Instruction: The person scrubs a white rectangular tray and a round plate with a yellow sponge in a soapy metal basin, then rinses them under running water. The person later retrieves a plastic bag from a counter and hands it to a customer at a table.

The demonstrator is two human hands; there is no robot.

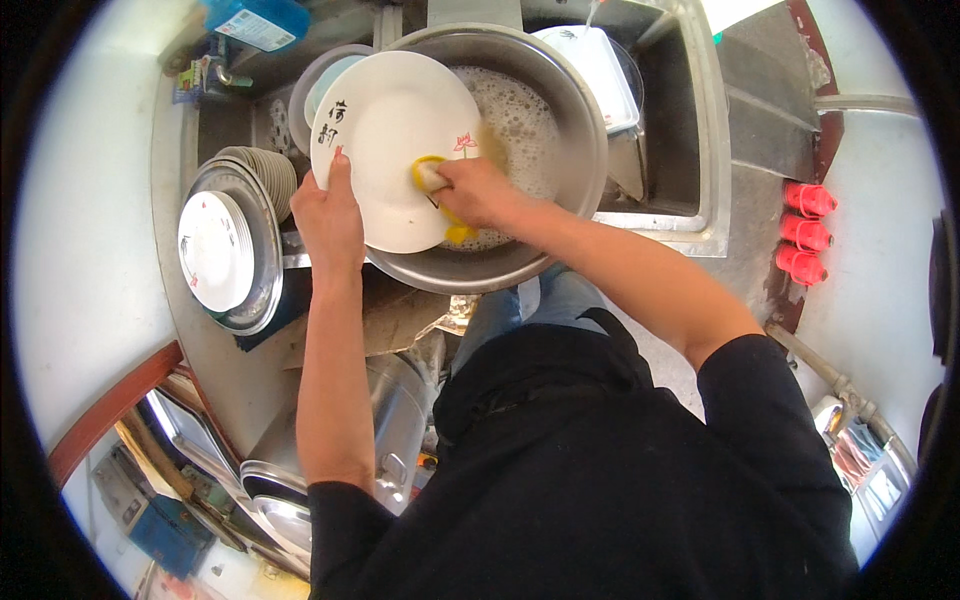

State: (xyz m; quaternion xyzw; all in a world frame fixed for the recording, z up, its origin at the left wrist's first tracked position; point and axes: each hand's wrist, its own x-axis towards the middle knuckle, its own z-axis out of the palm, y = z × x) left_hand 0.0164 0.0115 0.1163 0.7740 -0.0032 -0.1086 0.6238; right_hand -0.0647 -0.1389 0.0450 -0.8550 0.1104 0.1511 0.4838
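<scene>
Your left hand (328,215) fingers clamp the wet plate (395,150) rim, right hand (475,190) fingers closed on the yellow sponge (432,178); soap could slip the plate into the basin (575,120).

I count one large steel basin (560,100) of suds, one white plate (385,130) over it, and one yellow sponge (432,180). One stack of white plates (215,250) sits on one round metal tray (265,290). One white tub (600,70) stands behind. Three red caps (805,232) line the right.
</scene>
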